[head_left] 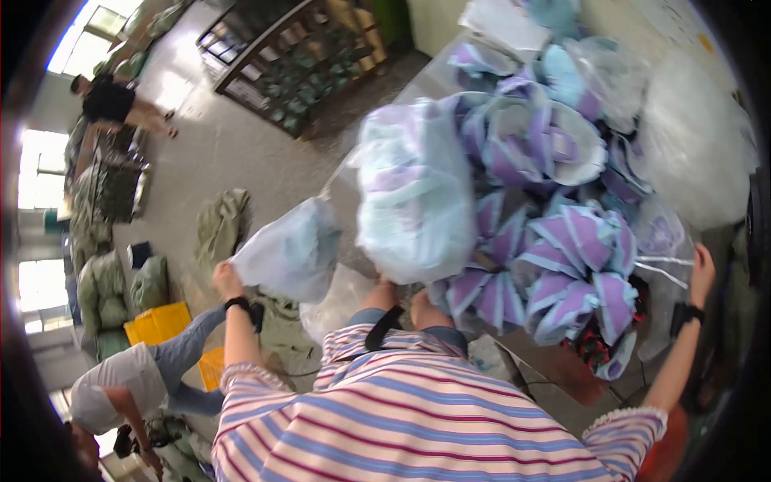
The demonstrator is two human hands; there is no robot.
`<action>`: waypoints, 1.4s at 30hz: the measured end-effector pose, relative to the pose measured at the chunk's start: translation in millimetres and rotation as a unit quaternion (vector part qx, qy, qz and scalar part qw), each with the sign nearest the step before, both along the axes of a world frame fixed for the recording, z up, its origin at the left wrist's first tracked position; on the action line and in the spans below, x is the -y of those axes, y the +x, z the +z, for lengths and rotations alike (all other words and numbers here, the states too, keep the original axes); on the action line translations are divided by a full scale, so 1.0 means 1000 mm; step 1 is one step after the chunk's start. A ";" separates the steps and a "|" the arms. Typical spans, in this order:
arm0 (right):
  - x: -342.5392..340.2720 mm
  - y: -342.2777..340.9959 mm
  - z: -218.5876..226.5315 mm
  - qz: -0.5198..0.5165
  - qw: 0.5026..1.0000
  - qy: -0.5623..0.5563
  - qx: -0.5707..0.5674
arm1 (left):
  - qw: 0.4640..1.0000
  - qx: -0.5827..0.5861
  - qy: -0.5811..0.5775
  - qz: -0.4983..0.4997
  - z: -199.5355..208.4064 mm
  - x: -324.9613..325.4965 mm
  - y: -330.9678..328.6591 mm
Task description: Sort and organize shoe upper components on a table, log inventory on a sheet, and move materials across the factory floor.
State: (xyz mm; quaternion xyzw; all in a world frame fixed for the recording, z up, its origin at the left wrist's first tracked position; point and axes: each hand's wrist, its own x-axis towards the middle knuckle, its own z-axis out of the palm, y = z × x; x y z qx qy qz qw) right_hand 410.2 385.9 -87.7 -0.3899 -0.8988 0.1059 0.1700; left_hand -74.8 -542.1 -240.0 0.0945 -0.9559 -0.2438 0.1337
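Observation:
My left hand (227, 279) is out to the left, its fingers closed on the gathered edge of a translucent plastic bag (295, 247) with pale blue contents. On the far right, my right hand (702, 277) pinches the end of a white cord (665, 262), which stretches taut from a clear plastic bag (660, 229) beside the pile. Between my hands lie bundles of purple fabric pieces (574, 249) with light blue edges, nested and fanned out. A full translucent bag (414, 193) of pale blue and purple pieces stands left of them, apart from both hands.
The table (554, 365) bears the pile, with more clear plastic (691, 136) at the back right. A slatted crate (301, 72) of dark green bundles stands beyond. At left are a bending person (132, 386), yellow containers (158, 324), green sacks (100, 297) and another person (108, 100).

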 end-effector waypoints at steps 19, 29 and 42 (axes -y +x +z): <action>0.479 -0.314 0.105 0.365 0.923 -0.122 0.010 | 0.943 0.170 0.175 -0.227 -0.232 -0.108 -0.024; 0.631 -0.347 -0.074 0.491 0.723 -0.420 0.243 | 0.876 0.330 0.233 -0.265 -0.287 -0.095 0.028; 0.651 -0.322 -0.147 0.429 0.749 -0.418 0.285 | 0.846 0.485 0.153 -0.159 -0.279 0.004 0.018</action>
